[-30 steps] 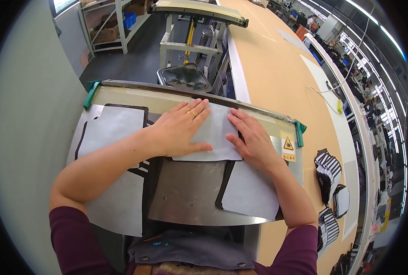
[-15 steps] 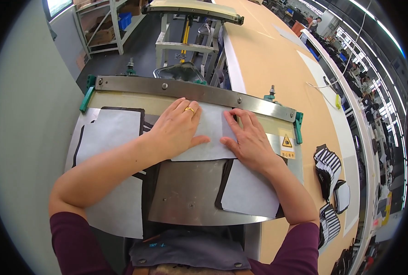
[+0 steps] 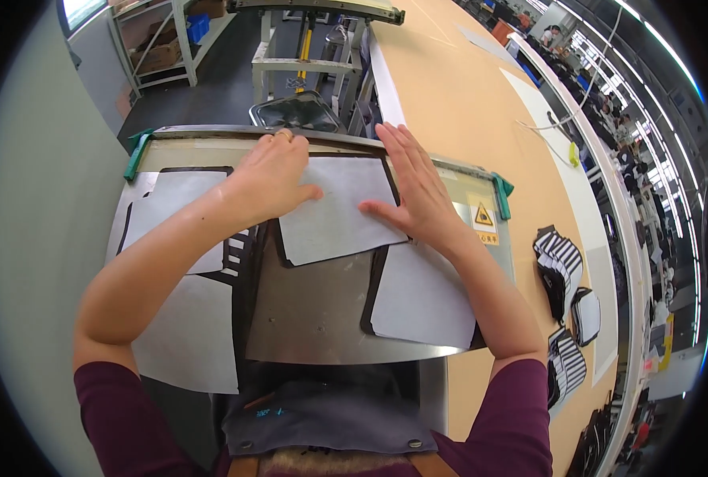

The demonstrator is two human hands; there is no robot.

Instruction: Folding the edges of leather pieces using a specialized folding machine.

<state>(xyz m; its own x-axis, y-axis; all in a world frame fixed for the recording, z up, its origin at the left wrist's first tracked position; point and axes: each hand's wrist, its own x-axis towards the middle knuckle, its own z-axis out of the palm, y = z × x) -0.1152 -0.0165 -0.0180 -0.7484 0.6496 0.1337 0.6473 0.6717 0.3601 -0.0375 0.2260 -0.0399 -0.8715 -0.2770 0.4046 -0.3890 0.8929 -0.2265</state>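
A pale grey sheet with a black border (image 3: 338,211) lies slightly skewed at the middle of the metal work plate (image 3: 298,310). My left hand (image 3: 273,176) is over its upper left part, fingers bent at the long metal bar (image 3: 203,131) along the far edge, thumb spread away. My right hand (image 3: 418,191) is at the sheet's right side, fingers stretched past the bar and thumb over the sheet. Neither hand visibly grips anything. Similar pale pieces with black edges lie at left (image 3: 183,207) and lower right (image 3: 422,294).
Green brackets (image 3: 138,155) hold the bar's ends. A warning sticker (image 3: 483,216) is on the plate's right. The tan table (image 3: 465,95) carries striped black-and-white stacks (image 3: 559,270). Beyond stand a white frame (image 3: 306,67) and shelving (image 3: 159,48). Other people are far right.
The metal bar has tilted, now showing its narrow edge. The middle sheet's black far border has come into sight, and the sheet sits nearer me and skewed. My right fingers have straightened.
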